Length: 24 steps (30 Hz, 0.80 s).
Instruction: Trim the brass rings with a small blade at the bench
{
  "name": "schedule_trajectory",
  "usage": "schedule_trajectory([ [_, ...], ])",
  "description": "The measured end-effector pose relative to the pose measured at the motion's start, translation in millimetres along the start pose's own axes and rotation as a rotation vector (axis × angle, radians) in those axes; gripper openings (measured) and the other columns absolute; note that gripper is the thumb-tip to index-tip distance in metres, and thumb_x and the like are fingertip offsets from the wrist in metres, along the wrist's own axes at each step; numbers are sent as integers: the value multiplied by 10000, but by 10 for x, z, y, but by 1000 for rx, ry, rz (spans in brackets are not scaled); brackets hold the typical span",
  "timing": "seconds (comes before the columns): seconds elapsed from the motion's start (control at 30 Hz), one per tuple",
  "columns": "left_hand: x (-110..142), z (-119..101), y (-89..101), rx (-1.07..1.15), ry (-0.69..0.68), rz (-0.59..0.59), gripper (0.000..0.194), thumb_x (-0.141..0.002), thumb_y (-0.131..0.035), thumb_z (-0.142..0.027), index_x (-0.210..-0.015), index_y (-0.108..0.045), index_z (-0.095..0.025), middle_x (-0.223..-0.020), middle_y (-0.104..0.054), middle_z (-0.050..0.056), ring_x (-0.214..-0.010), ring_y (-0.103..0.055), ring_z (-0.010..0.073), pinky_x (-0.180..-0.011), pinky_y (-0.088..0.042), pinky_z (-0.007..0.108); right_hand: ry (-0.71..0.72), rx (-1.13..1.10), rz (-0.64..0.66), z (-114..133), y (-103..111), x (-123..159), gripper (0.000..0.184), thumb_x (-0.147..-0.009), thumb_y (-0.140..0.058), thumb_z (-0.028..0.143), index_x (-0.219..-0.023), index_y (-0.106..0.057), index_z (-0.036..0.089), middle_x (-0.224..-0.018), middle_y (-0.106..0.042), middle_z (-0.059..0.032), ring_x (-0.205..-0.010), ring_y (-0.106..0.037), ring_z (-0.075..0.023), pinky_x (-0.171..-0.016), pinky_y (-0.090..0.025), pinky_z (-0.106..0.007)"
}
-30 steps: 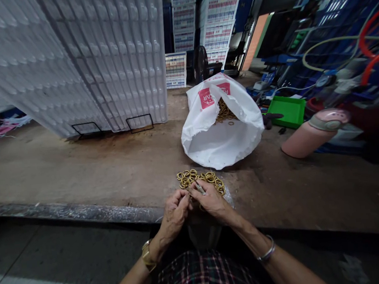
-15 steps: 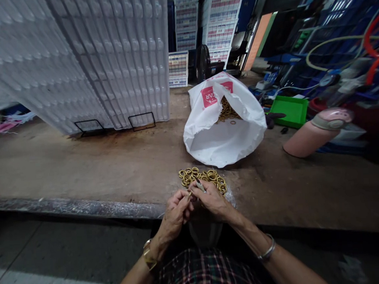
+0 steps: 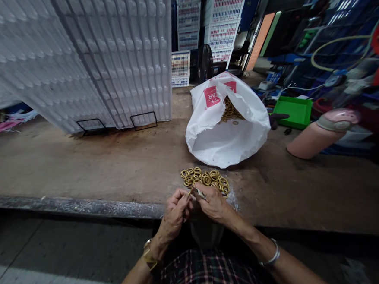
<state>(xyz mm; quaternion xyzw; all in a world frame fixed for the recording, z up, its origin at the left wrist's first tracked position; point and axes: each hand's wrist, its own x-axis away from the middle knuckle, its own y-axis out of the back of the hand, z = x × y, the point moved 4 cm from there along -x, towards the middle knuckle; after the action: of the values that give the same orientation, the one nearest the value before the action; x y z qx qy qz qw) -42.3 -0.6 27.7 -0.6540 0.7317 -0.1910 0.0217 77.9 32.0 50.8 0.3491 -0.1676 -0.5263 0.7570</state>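
My left hand (image 3: 175,208) is closed in a pinch on a brass-coloured ring (image 3: 189,193), seen nearly edge-on and mostly covered by the fingertips. Beside it, my right hand (image 3: 215,204) grips a small slim tool (image 3: 200,194) with a pale grey body; its exact kind is too small to make out. The tool's end is close to the ring; contact cannot be told. Just beyond both hands, a loose pile of brass-coloured rings (image 3: 206,177) lies by the table's front edge. Behind the pile, a white sack (image 3: 222,146) lies with its mouth open towards me, more rings (image 3: 231,109) inside.
Tall ribbed translucent plastic sheets (image 3: 122,69) stand at the left in black wire stands (image 3: 144,121) on the wooden table (image 3: 119,164). To the right are a pink bottle (image 3: 319,137) and a green tray (image 3: 293,111). Stacked white crates (image 3: 225,31) rise behind.
My right hand has turned slightly, and the tool in it now lies at a different angle near the ring. My left hand keeps its pinch. The whole view has shifted a little.
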Motion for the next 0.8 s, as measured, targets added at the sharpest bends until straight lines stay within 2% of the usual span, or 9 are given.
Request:
schedule_trajectory([
  [0.2,-2,-50,3,-57,-23,-13,342,-753,-544,-498,-682,-467,-173,-494,-409,-78,-366,-287,24,-353,-220,154,75,133,29,20,-89,41,237,-652,-380,57,-751,-541,199,-658,-583,-1,-587,-480,-118,-561,-283,-212],
  [0.4,8,-71,8,-66,-36,-55,384,-712,-573,-532,-651,-458,-170,-483,-420,-75,-368,-294,24,-356,-216,160,81,187,64,43,-100,42,273,-663,-370,56,-817,-549,193,-683,-604,-16,-592,-497,-125,-561,-273,-219],
  [0.53,90,-95,-6,-68,-27,-27,359,-729,-575,-501,-652,-469,-167,-504,-455,-62,-371,-308,22,-362,-223,158,19,295,115,4,-56,5,255,-670,-384,74,-831,-547,186,-703,-618,-26,-620,-520,-135,-566,-273,-228],
  [0.67,155,-120,-58,29,3,65,322,-757,-560,-470,-678,-481,-168,-543,-505,-44,-373,-340,24,-358,-230,155,-83,438,35,-125,88,-99,252,-685,-378,75,-829,-553,185,-746,-637,-45,-652,-539,-150,-573,-279,-243],
  [0.8,88,-99,-62,237,49,44,321,-740,-582,-460,-663,-480,-166,-561,-512,-39,-376,-342,29,-347,-244,158,-141,522,-64,-228,219,-249,262,-717,-408,109,-920,-552,192,-857,-636,-51,-725,-562,-166,-604,-315,-253],
])
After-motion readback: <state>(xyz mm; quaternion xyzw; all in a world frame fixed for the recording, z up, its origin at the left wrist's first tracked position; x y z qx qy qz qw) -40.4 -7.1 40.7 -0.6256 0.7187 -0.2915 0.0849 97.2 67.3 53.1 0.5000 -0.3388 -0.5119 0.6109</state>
